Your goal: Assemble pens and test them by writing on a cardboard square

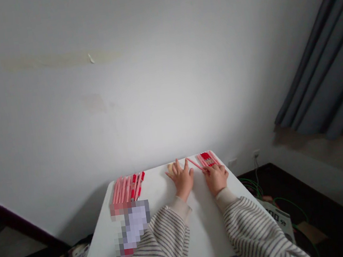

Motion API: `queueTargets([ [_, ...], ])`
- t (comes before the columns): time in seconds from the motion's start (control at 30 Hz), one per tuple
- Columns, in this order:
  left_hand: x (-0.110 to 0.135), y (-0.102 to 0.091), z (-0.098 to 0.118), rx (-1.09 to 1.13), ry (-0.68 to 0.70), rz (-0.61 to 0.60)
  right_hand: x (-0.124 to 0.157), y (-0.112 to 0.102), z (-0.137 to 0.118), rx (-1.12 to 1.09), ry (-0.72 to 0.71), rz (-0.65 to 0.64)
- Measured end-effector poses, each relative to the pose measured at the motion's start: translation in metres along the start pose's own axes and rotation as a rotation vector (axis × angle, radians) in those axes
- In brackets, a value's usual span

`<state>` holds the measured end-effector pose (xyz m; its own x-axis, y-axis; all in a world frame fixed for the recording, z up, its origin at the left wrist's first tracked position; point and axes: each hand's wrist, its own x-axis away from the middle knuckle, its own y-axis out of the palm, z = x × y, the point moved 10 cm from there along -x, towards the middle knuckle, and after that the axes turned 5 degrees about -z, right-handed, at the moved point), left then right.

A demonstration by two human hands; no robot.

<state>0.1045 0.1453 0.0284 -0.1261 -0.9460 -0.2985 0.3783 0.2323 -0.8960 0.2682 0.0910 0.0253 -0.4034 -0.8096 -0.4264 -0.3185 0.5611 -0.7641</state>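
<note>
Striped sleeves point(170, 242) are stretched over the near edge of a white table point(207, 237), the arms being extended toward its far edge. Between finger and thumb of the right hand point(216, 178), one slim pink pen point(195, 164) is grasped by its near end, its other end slanted toward the middle of the far edge. By the left hand point(184, 181) nothing appears to be gripped: its fingers are spread, close to the pen's far tip (whether that tip is touched cannot be told). Beside those fingers a small yellowish piece point(170, 169) is partly covered.

At the far right corner, just beyond the right hand, a group of pink and red pens point(206, 159) is laid side by side. Toward the far left corner a larger row of pens point(125, 188) is lined up, and nearer along the left edge a pixelated item point(135, 224) is partly hidden by the left sleeve.

As a judgement, the held pen could be twisted loose if its far tip were knocked, since it is pinched at one end only. The corner group could be pushed off the table by a careless right-hand knuckle, so near is the edge.
</note>
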Motion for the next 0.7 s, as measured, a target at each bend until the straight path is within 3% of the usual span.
queueTargets([
  [0.13,-0.004,0.005,0.009,0.027,0.037,-0.010,0.001,-0.005,0.002,-0.001,-0.002,0.078],
  [0.47,-0.011,0.014,0.014,0.032,0.071,-0.054,0.000,-0.002,0.003,-0.011,0.010,-0.011],
  [0.7,-0.016,0.018,0.015,0.046,0.101,-0.058,0.002,-0.006,-0.004,-0.004,-0.044,0.023],
])
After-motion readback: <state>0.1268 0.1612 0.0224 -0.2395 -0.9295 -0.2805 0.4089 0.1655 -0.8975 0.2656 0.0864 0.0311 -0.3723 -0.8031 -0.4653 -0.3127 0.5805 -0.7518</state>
